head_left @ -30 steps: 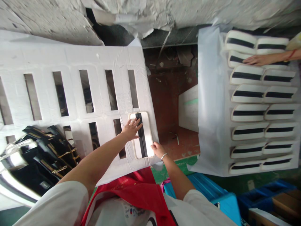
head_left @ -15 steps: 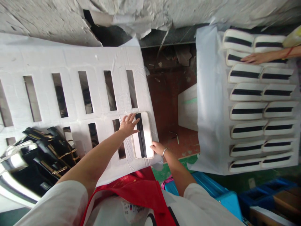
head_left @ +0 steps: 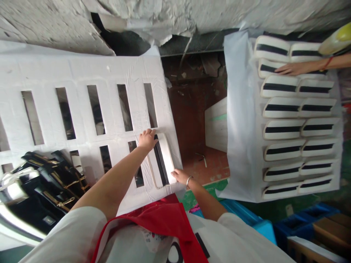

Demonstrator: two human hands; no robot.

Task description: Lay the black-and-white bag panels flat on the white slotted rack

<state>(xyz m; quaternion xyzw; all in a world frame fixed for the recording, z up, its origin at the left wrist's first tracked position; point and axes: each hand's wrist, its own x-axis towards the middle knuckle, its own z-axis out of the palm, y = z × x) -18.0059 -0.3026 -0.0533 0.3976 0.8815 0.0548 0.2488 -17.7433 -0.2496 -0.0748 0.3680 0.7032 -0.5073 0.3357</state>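
A white panel with a black lengthwise strip point(head_left: 165, 160) lies over the near right corner of a white-covered board with rectangular slots point(head_left: 109, 73). My left hand point(head_left: 147, 139) is at its top left corner, fingers curled at the edge and thumb on the panel by the strip. At the lower right edge, my right hand point(head_left: 181, 176) pinches the same panel between thumb and fingers. Beneath the panel, the board's surface is hidden.
Black and white bags with gold zips point(head_left: 52, 182) pile up at the board's left. Across a gap, another covered table point(head_left: 238, 117) carries rows of similar panels point(head_left: 282, 129); a co-worker's hand point(head_left: 293, 68) rests there. A blue crate point(head_left: 263, 226) stands below right.
My left hand has shifted to the panel's upper left corner, and its fingers are more curled. The panel has tilted slightly. My right hand stays on the lower right edge.
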